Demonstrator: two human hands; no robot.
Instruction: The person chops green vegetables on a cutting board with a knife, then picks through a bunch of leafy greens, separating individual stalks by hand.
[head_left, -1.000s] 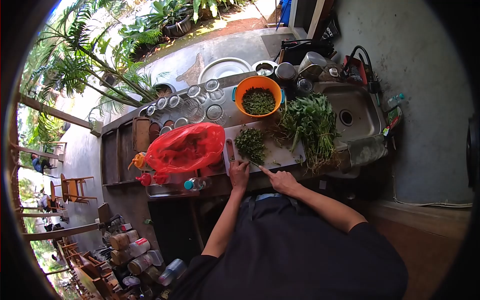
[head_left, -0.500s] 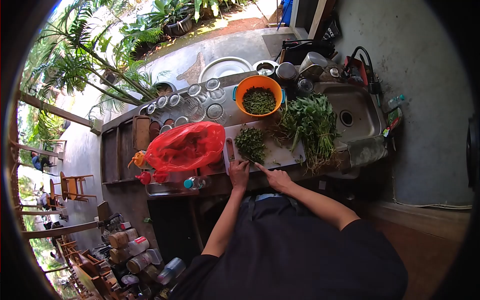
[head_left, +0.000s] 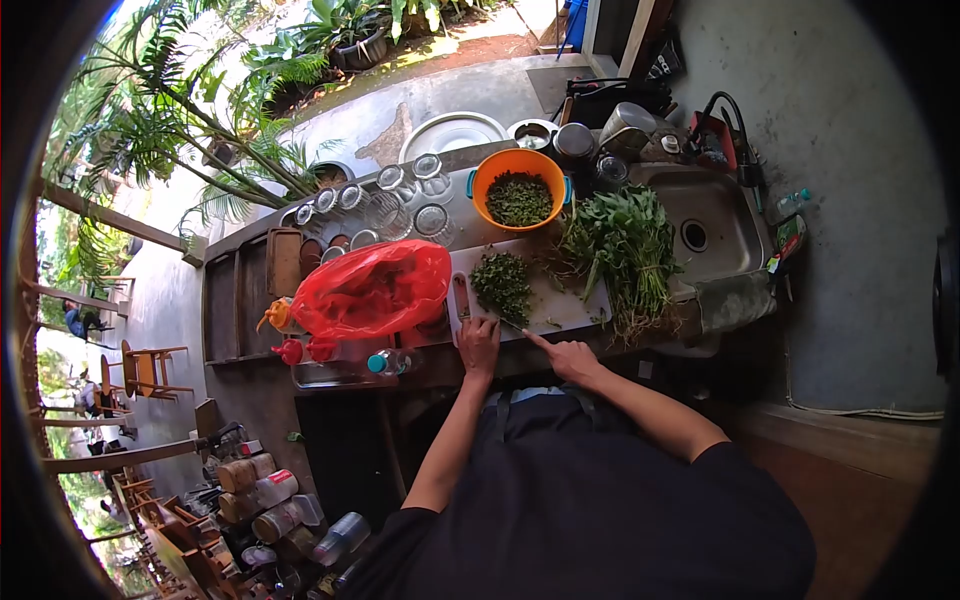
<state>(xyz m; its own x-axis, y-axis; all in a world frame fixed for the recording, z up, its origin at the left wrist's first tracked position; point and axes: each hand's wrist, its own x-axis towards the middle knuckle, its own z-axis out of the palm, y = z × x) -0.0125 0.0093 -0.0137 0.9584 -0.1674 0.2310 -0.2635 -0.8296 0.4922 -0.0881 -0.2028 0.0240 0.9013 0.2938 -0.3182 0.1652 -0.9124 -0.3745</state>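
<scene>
My right hand (head_left: pixel 568 358) is closed round a knife (head_left: pixel 514 325), its index finger stretched toward the blade; the handle is hidden in the palm. The thin blade points left over the near edge of a white cutting board (head_left: pixel 572 312). My left hand (head_left: pixel 479 343) rests at the board's near left edge with fingers bent together beside the blade tip; whatever they pinch is too small to make out. Just beyond the hands lies a pile of chopped green leaves (head_left: pixel 502 284). A large bunch of leafy greens with roots (head_left: pixel 632 260) covers the board's right side.
An orange colander (head_left: pixel 520 165) holding chopped greens stands behind the board. Left are a red plastic bag (head_left: pixel 375 292), a bottle with a teal cap (head_left: pixel 392 363) and several upturned glasses (head_left: pixel 432 222). A metal sink (head_left: pixel 715 215) lies right.
My right hand has drawn slightly right and toward me with the knife, moving the blade away from the left fingers. My left hand stays almost in place.
</scene>
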